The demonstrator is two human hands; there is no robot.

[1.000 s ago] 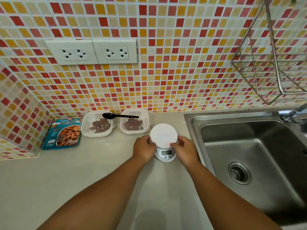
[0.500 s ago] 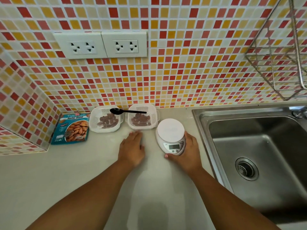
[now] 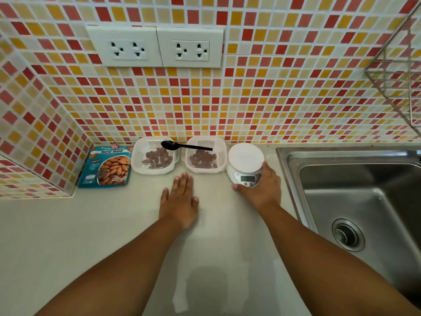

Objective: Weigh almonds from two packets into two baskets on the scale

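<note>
Both forearms reach forward over the pale counter (image 3: 68,236). Flat and palm-down, the left hand (image 3: 180,199) lies with its fingers straight and together, pointing toward the wall, fingertips just short of the gap between the two baskets and holding nothing. Farther right, the right hand (image 3: 262,188) wraps around the near right side of the white scale (image 3: 246,165), thumb at the front edge below the display and fingers curled up along its right flank. That scale sits on the counter touching or just beside the right basket (image 3: 205,156), with the steel sink (image 3: 355,201) on its other side; its round platform carries nothing. Each white basket holds a small heap of brown almonds, the left basket (image 3: 155,158) standing just beside the right one against the tiled wall. A black spoon (image 3: 182,145) bridges the two rims, bowl over the left basket and handle over the right. One blue almond packet (image 3: 107,166) lies flat just left of the left basket, in the corner.
</note>
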